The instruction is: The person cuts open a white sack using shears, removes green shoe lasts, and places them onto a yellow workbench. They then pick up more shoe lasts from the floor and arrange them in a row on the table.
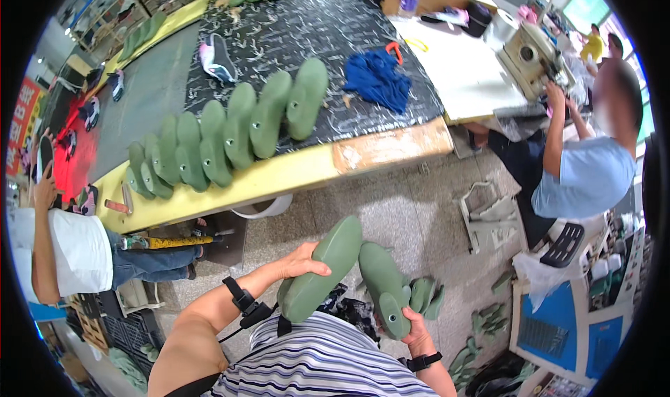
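Note:
My left hand (301,261) grips a green plastic shoe last (322,268), held slanted in front of my striped shirt. A second green shoe last (382,285) is in my right hand (417,325), held from below, its heel end down. The two lasts nearly touch at their upper ends. Both wrists wear black bands. A row of several more green lasts (230,131) lies along the near edge of the long table (279,177) ahead of me.
A blue cloth (378,78) and a sneaker (218,58) lie on the table's dark mat. More green lasts lie on the floor (427,293) by my right hand. A person in white sits at left (70,250); another in light blue works a machine at right (583,173).

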Demonstrator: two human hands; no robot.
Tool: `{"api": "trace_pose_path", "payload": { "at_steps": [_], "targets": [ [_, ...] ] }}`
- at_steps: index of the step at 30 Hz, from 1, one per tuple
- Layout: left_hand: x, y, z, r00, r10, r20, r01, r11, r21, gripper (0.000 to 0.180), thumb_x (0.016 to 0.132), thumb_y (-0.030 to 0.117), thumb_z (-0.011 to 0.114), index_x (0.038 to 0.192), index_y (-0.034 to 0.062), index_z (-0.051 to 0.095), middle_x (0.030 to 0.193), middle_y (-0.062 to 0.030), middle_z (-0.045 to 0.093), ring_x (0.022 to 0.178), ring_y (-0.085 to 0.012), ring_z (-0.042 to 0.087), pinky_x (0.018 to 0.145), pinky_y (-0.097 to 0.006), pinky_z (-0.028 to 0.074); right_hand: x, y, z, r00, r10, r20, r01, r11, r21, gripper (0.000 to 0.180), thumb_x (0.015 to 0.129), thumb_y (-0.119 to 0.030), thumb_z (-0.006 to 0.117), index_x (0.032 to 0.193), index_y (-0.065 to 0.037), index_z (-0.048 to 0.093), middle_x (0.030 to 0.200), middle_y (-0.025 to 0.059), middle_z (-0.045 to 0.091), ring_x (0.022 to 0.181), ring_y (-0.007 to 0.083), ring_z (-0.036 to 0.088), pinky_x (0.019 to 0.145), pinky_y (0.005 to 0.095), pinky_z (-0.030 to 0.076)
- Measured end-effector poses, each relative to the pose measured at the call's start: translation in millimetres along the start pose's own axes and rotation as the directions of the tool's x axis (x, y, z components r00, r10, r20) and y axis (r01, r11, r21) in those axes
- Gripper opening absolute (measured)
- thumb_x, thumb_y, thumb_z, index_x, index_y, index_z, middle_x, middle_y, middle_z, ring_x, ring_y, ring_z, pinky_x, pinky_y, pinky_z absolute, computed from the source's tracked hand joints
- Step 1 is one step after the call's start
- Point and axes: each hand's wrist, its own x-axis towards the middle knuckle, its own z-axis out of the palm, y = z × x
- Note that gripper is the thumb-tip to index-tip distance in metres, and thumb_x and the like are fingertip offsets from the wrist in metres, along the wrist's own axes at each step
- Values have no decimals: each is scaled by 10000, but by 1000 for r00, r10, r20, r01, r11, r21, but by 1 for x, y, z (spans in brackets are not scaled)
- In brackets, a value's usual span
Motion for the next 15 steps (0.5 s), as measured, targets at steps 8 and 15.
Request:
{"api": "trace_pose_path", "payload": {
  "at_steps": [8,15],
  "targets": [
    [3,75,-72,975,158,-157,-169,984,-58,604,637,269,675,1141,-26,521,1025,-129,606,944,-200,568,830,-320,448,74,-66,105,981,-90,174,118,980,-158,617,830,-414,547,1239,33,431,1086,250,561,887,357,604,746,451,523],
    [46,94,-112,926,122,-356,-16,958,285,636,601,364,682,1076,-42,566,965,-165,631,901,-240,602,803,-330,462,150,-154,182,988,-91,123,109,983,-145,599,885,-502,420,1231,-16,463,1057,223,566,863,330,588,723,432,506]
  ]
}}
